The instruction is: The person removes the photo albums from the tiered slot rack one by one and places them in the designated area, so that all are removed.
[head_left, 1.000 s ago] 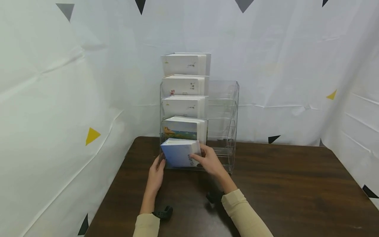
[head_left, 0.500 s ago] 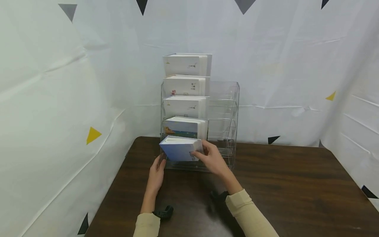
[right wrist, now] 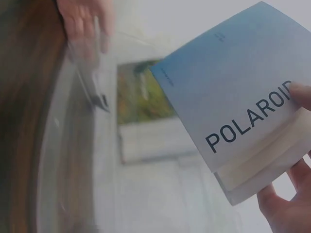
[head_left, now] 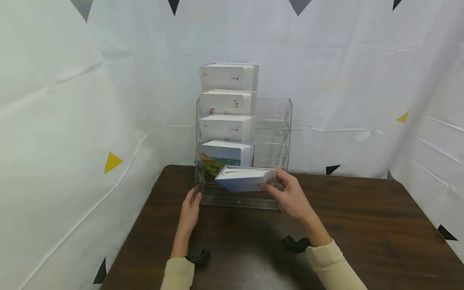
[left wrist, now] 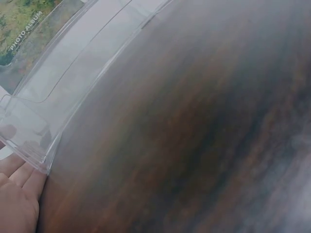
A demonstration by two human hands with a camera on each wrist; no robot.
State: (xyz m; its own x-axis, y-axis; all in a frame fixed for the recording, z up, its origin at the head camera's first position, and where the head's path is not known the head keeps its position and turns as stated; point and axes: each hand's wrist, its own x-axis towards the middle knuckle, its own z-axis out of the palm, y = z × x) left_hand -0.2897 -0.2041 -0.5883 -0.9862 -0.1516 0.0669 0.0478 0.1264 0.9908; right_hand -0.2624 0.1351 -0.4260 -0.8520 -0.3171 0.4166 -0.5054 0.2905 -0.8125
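Observation:
In the head view my right hand (head_left: pixel 291 197) pinches a small blue-and-white photo album (head_left: pixel 241 184) by its right end, thumb on the front cover. The album is tilted, in front of a clear tiered rack (head_left: pixel 239 202). Its cover reads POLAROID in the right wrist view, where fingers (right wrist: pixel 279 206) grip the page side. At the rack's lower left corner, my left hand (head_left: pixel 189 211) grips the clear side. The left wrist view has those fingers (left wrist: pixel 22 182) against the rack's corner, partly hidden. An album with a landscape cover (head_left: pixel 221 157) stands in the tier just behind.
Three white albums (head_left: pixel 222 78) stand in the upper tiers on the left. The right half of the rack shows bare clear tiers (head_left: pixel 272 133). A dark wooden table (head_left: pixel 355 225) lies under it, with a white cloth backdrop (head_left: pixel 344 80) behind.
My right hand has lifted the blue album out from the bottom tier and moved it right, tipping its top toward the camera. My left hand has stayed at the rack's corner.

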